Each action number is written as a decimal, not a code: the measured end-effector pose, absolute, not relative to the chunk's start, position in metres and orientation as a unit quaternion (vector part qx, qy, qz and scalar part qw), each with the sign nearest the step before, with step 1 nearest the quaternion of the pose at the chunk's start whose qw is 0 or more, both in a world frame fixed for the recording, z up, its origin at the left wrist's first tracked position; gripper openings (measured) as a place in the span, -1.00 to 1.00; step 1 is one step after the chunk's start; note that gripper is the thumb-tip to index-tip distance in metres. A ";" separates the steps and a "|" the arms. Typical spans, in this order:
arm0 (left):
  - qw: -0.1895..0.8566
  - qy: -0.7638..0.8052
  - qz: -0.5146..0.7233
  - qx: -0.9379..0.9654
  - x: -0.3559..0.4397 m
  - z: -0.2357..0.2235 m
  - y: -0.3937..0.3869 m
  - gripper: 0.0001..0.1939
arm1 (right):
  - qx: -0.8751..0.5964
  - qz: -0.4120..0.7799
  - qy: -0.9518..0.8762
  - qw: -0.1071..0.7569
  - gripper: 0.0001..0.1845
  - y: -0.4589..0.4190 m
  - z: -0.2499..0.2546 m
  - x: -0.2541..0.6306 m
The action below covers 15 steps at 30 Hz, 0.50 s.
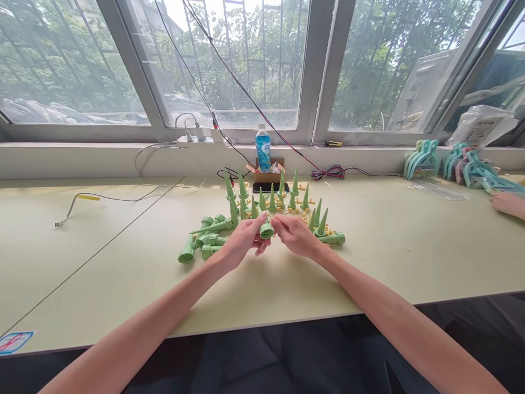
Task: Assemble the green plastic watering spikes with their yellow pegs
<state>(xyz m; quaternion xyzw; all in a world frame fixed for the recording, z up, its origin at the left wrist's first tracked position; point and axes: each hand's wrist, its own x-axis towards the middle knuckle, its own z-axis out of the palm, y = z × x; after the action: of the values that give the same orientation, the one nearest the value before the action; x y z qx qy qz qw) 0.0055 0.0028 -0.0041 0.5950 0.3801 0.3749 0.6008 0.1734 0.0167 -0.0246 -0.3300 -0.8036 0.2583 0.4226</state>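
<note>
My left hand (pixel 249 236) is closed around a green plastic watering spike (pixel 267 230), its hollow threaded end facing me. Close against the right side of that spike, the fingers of my right hand (pixel 293 232) are pinched together. Whatever they hold, if anything, is too small or hidden to make out. Behind my hands several green spikes (pixel 294 189) stand upright on their wide ends, some with small yellow parts sticking out. More spikes lie loose on the left, near a tilted one (pixel 186 253). Small yellow valve pieces (pixel 328 225) are scattered among the spikes.
A blue-labelled bottle (pixel 263 149) stands by a small cardboard box (pixel 268 176), with a dark phone (pixel 270 187) in front. Coiled cable (pixel 328 173) and a white cord (pixel 118 200) lie on the table (pixel 410 241). Small hangers (pixel 422 158) and another person's hand (pixel 508 204) are at right.
</note>
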 end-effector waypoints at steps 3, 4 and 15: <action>0.540 0.387 0.375 0.646 0.005 -0.004 0.002 -0.45 | -0.336 0.277 -0.796 0.421 -0.51 0.016 -0.023 0.173; 0.514 0.390 0.377 0.665 0.005 -0.005 0.002 -0.46 | -0.337 0.283 -0.793 0.421 -0.50 0.016 -0.023 0.173; 0.294 0.412 0.409 0.759 0.007 -0.012 -0.002 -0.62 | -0.360 0.326 -0.760 0.431 -0.43 0.021 -0.030 0.172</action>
<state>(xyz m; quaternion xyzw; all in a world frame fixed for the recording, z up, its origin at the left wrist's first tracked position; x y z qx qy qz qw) 0.0070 -0.0020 -0.0123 0.7593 0.4119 0.4095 0.2936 0.1716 0.0210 -0.0297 -0.3602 -0.7605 0.3258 0.4310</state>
